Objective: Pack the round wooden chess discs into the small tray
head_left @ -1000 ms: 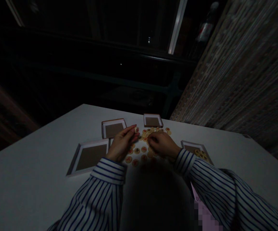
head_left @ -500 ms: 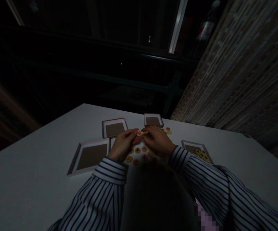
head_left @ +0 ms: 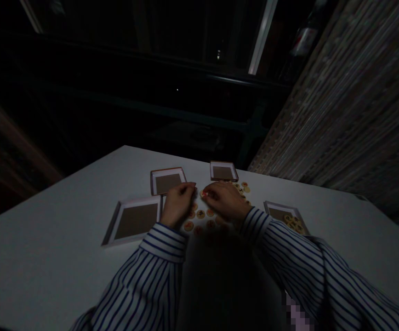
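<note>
The discs (head_left: 201, 214) look like smooth wood, the boxes (head_left: 112, 225) matt card, the table (head_left: 65, 230) dull and smooth, the sleeves (head_left: 137, 287) cloth.

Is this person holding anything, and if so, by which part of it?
The right hand seems to pinch a round piece by its edge, though dimness leaves that unsure. Whether the left hand holds one cannot be told.

Dim room, apparently in a home: long curtain (head_left: 351, 101), white table (head_left: 61, 243), labelled bottle (head_left: 303, 42)
</note>
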`<move>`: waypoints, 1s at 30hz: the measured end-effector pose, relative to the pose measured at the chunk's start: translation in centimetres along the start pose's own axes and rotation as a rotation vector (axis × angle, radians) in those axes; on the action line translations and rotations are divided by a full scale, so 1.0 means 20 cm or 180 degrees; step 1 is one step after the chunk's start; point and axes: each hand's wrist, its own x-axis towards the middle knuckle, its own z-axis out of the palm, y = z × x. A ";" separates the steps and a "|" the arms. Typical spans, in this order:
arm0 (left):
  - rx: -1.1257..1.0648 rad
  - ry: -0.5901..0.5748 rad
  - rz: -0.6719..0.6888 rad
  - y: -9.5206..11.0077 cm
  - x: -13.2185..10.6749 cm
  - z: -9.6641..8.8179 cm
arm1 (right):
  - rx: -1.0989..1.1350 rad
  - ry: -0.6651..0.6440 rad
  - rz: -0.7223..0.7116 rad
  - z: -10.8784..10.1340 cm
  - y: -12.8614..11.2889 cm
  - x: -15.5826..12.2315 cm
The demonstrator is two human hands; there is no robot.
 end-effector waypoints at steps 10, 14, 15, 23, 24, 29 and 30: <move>0.0654 0.0120 0.0390 -0.02 0.01 -0.01 | -0.0590 -0.0747 -0.0118 0.04 0.00 0.00; 0.0759 0.0099 0.0422 -0.02 0.00 -0.02 | -0.0649 -0.0799 -0.0165 0.04 -0.02 0.01; 0.0767 0.0094 0.0432 -0.01 0.00 -0.02 | -0.0661 -0.0803 -0.0158 0.04 -0.02 0.01; 0.0741 0.0081 0.0382 -0.01 0.00 -0.02 | -0.0662 -0.0811 -0.0108 0.03 -0.05 0.00; 0.0801 0.0076 0.0404 -0.01 -0.01 -0.02 | -0.0655 -0.0820 -0.0121 0.03 -0.05 0.01; 0.0944 0.0032 0.0505 0.00 -0.02 -0.03 | -0.0620 -0.0695 -0.0154 -0.02 -0.02 0.00; 0.0921 0.0032 0.0510 0.01 -0.02 -0.03 | -0.0607 -0.0671 -0.0141 -0.04 -0.02 -0.01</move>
